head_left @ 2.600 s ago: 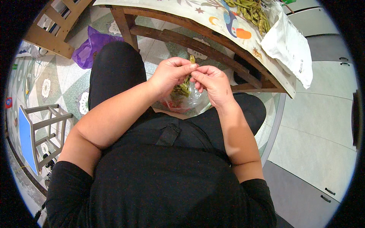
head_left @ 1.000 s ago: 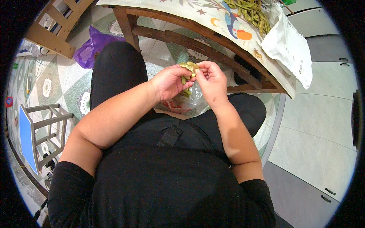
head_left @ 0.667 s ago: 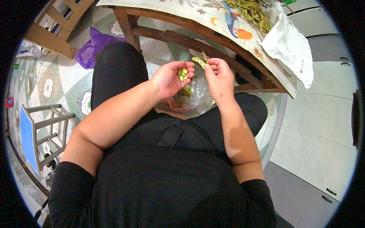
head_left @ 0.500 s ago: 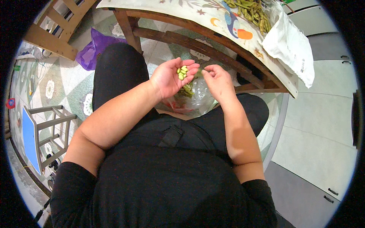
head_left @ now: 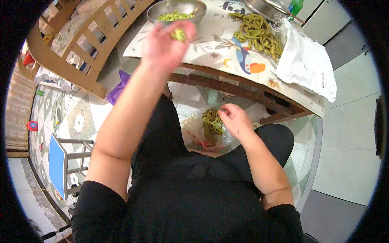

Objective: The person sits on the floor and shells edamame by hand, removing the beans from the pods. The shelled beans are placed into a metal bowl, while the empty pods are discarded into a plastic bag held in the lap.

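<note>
My left hand [head_left: 168, 44], blurred by motion, is raised over the table's near edge. Its cupped palm carries a few shelled green soybeans [head_left: 178, 35]. Just beyond it sits a metal bowl [head_left: 198, 12] with many shelled green soybeans [head_left: 175, 16] inside. Lower down, my right hand [head_left: 236, 122] hovers at the right side of a clear plastic bag [head_left: 227, 142] between my knees. Its thumb and forefinger are curled together; whatever is between them is too small to make out. Emptied soybean pods [head_left: 212, 123] fill part of the bag.
On the table [head_left: 202, 52] lies a pile of soybean pods [head_left: 259, 35], beside a white sack [head_left: 306, 60]. A metal pot [head_left: 269, 9] and a green bottle [head_left: 296, 6] stand behind. A wooden bed rail [head_left: 87, 44], purple bag [head_left: 118, 87] and blue-topped stool [head_left: 57, 166] are at left.
My left hand has moved up and forward from above the bag toward the bowl, beans still in it. My right hand stays by the bag. The view has tilted up, bringing the bowl into sight.
</note>
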Motion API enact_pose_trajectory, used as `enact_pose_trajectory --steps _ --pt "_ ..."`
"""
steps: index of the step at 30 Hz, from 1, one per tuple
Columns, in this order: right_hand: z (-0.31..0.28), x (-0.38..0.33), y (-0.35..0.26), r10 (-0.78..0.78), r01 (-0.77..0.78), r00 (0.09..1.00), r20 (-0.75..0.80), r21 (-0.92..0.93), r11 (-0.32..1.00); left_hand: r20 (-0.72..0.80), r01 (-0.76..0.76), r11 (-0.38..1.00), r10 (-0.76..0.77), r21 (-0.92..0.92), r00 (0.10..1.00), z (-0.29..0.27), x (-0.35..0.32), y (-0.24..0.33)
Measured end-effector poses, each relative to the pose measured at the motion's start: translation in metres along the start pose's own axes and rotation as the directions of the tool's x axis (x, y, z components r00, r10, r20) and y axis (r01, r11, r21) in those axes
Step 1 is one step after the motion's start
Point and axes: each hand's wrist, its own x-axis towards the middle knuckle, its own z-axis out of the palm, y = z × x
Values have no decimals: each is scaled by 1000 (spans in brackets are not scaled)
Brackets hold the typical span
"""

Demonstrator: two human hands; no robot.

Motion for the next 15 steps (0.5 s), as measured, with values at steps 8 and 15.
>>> enact_pose_trajectory --steps 8,15 --pt "-12 -4 -10 -12 9 999 48 59 998 -29 -86 881 112 466 993 28 93 75" --pt "-13 -4 -7 -79 76 995 64 61 995 -155 -211 754 383 622 911 2 121 65"
